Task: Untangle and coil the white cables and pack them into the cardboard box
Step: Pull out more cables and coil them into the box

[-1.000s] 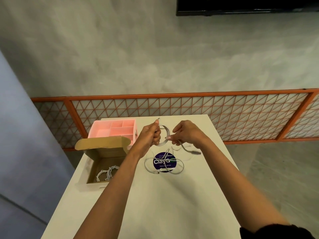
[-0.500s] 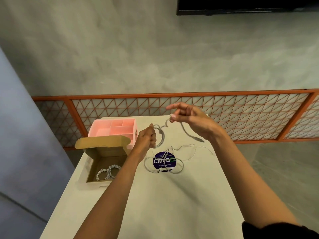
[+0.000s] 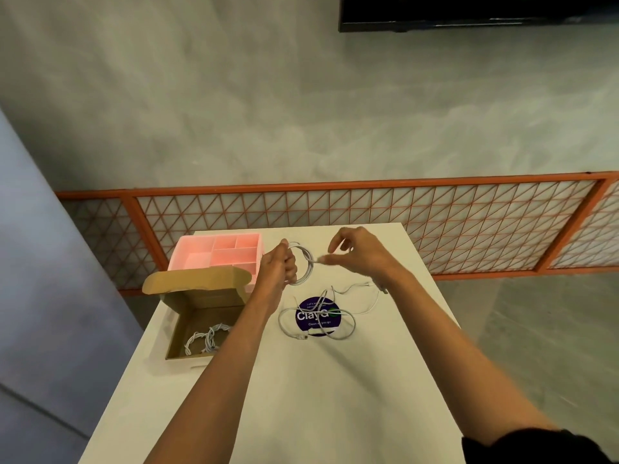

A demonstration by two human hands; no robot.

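Observation:
My left hand (image 3: 278,265) is closed on a coil of white cable (image 3: 304,262) held above the white table (image 3: 301,396). My right hand (image 3: 360,253) is just right of the coil, pinching the cable's free end between thumb and forefinger, other fingers spread. A loose tangle of white cables (image 3: 318,321) lies on the table below both hands, over a round purple sticker (image 3: 318,318). The open cardboard box (image 3: 201,306) stands at the table's left edge, with coiled white cables (image 3: 206,339) inside it.
A pink compartment tray (image 3: 221,252) sits behind the box at the table's far left. An orange lattice railing (image 3: 435,229) runs behind the table. A grey wall rises beyond it, with a dark screen (image 3: 469,11) at the top.
My right hand, raised high with the cable end half a second ago, has come back down beside the coil. My left hand has kept its hold on the coil.

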